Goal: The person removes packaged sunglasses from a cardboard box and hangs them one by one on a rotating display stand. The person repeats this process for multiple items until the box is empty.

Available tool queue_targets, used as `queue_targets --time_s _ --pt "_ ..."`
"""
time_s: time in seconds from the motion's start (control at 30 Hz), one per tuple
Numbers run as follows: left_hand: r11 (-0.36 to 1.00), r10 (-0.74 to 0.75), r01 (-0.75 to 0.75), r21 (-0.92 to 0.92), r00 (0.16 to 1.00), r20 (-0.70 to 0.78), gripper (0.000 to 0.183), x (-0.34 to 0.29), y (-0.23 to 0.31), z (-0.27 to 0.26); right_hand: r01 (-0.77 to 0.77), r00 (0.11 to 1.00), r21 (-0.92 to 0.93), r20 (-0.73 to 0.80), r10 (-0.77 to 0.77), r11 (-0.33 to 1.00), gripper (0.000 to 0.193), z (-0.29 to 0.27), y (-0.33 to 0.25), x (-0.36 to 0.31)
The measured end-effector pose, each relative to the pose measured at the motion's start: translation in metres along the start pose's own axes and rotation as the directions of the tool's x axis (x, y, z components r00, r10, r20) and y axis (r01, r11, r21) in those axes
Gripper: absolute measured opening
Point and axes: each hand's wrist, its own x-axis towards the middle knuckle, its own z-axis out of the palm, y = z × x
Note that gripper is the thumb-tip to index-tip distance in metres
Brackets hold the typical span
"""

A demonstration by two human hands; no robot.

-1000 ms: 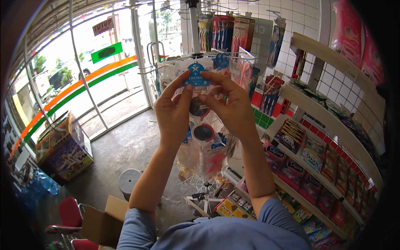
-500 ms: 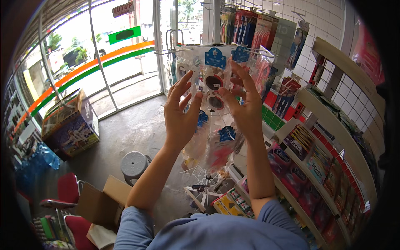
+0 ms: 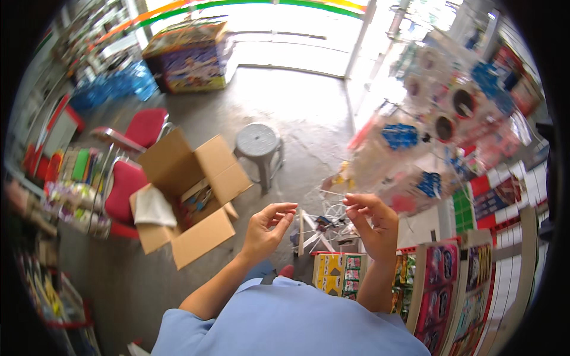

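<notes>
My left hand [image 3: 268, 232] is in front of my body with loosely bent fingers, thumb and forefinger apart, and nothing in it. Across from it, my right hand [image 3: 374, 228] is also empty, its fingers curved and slightly spread. Between and beyond the hands, near the floor, is a white wire rack base [image 3: 332, 224]. A hanging display of clear plastic packets with blue header cards [image 3: 399, 136] rises beyond my right hand; its dark round lenses [image 3: 463, 103] look blurred. Left of my left hand, an open cardboard box [image 3: 205, 240] holds a white sheet [image 3: 154, 207] and small colourful items.
A grey stool [image 3: 258, 139] stands past the box, with red chairs [image 3: 127, 190] to its left. A large printed carton [image 3: 193, 59] and blue bottles [image 3: 127, 83] are near the glass front. Shelves of packets [image 3: 439, 285] line my right side.
Both hands have come down and away from the packets on the hanging display. The view has swung left and downward, so the display now sits at the upper right and the box shows more fully.
</notes>
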Motion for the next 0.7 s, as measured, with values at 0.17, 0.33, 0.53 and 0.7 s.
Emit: queue_targets --time_s 0.17,0.33,0.53,0.7 --pt "0.977 -0.212 0.211 -0.037 0.933 -0.289 0.021 -0.060 -0.021 -0.047 -0.266 0.936 0.090 0.261 0.235 0.960 0.023 0.055 0.032 -0.009" --pt "0.981 -0.192 0.188 -0.048 0.899 -0.394 0.020 -0.087 -0.033 -0.072 -0.249 0.858 0.035 0.471 0.204 0.968 0.026 0.100 0.041 0.002" --pt "0.975 -0.220 0.213 -0.065 0.877 -0.428 0.019 -0.093 -0.043 -0.108 -0.215 0.809 -0.006 0.560 0.182 0.977 0.026 0.157 0.039 0.021" --pt "0.947 -0.308 0.318 -0.054 0.843 -0.440 0.019 -0.093 -0.051 -0.160 -0.290 0.771 -0.010 0.590 0.239 0.957 0.025 0.221 0.045 0.032"
